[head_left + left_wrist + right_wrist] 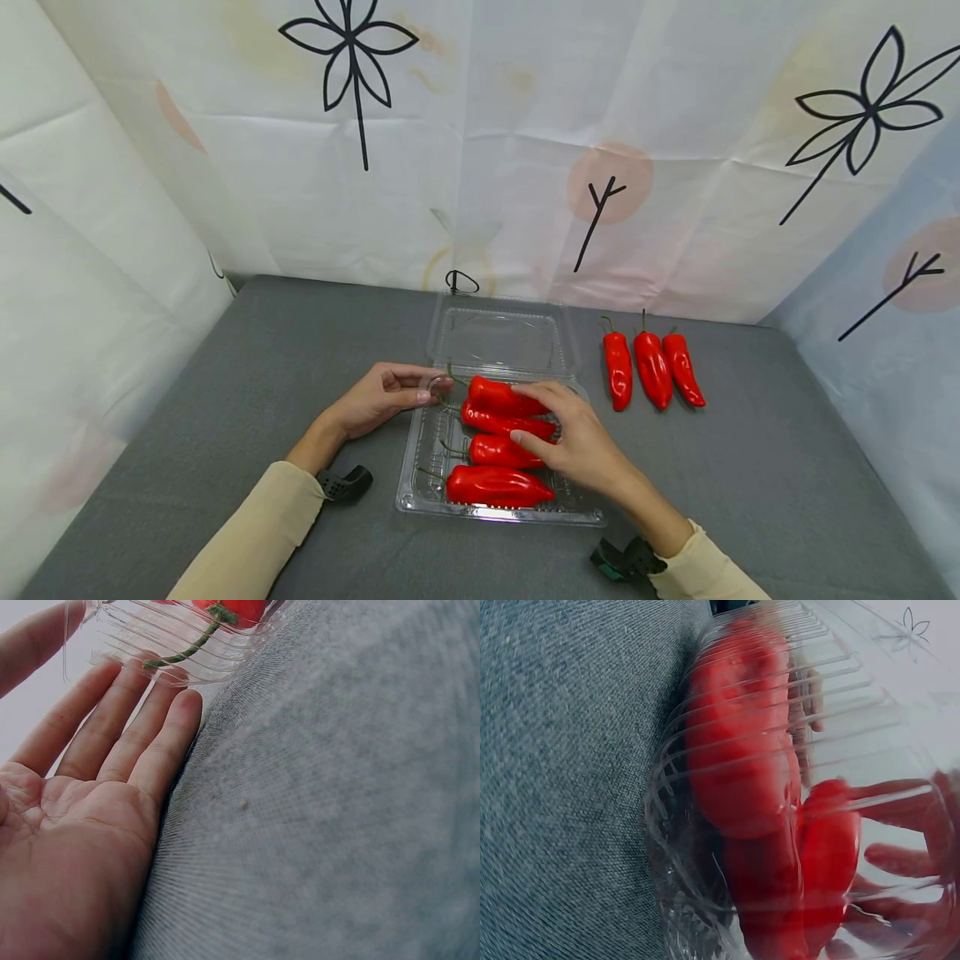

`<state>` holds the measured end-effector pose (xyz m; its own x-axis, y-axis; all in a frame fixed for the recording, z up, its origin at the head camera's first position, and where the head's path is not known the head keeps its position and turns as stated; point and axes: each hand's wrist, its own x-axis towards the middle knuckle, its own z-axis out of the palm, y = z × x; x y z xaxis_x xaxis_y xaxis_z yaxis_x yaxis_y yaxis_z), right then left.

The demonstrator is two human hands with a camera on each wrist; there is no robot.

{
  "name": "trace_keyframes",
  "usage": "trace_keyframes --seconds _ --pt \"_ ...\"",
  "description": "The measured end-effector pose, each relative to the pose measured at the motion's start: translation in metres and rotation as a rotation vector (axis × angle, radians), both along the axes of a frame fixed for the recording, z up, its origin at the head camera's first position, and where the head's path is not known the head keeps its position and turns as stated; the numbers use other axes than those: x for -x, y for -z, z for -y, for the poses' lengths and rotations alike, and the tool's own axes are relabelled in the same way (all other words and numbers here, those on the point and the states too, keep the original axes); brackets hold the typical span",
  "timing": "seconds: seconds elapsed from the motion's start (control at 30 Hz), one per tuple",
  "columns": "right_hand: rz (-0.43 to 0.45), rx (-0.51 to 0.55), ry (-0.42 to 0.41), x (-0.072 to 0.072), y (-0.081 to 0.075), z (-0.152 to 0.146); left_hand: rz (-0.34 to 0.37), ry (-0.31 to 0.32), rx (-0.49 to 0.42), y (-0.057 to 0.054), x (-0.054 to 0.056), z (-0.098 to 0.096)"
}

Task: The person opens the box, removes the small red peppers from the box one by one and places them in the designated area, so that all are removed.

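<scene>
The grey table [787, 467] runs back to a printed cloth backdrop [510, 167], with more hanging cloth along its left and right edges. Wide stretches of grey surface lie on both sides of the clear plastic container [495, 515], which sits near the middle, its hinged lid [502, 333] laid open toward the back and its far edge close to the backdrop. Four red peppers lie crosswise inside, stems to the left: the nearest pepper [501, 486] just inside the front rim, then the third pepper [498, 451], the second pepper [498, 419] and the farthest pepper [495, 394], these last two close together. Beyond the container's right side, three loose peppers [653, 371] stand in a row on the table, stems toward the backdrop. The left hand [375, 400] is open, fingers nearly straight, their tips touching the container's outside near its far left corner. The right hand [581, 433] reaches in over the right ends of the peppers with fingers spread and thumb well apart from the forefinger; which peppers it actually touches cannot be told.
</scene>
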<state>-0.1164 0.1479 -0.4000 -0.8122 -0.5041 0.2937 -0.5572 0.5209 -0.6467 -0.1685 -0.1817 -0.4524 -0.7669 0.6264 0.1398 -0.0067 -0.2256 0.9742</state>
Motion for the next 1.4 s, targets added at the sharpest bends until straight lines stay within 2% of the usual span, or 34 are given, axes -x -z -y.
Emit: trace_keyframes --seconds 0.6,1.03,1.4 --pt "-0.031 0.011 0.036 -0.001 0.0037 0.0015 -0.009 0.02 -0.016 0.0015 0.001 -0.0003" --pt "-0.108 -0.028 0.054 -0.001 0.0057 0.0015 -0.003 0.009 -0.009 -0.0008 0.0002 -0.0014" --pt "-0.138 -0.03 0.042 -0.0012 0.0056 0.002 -0.003 0.009 -0.009 -0.0019 -0.0007 -0.001"
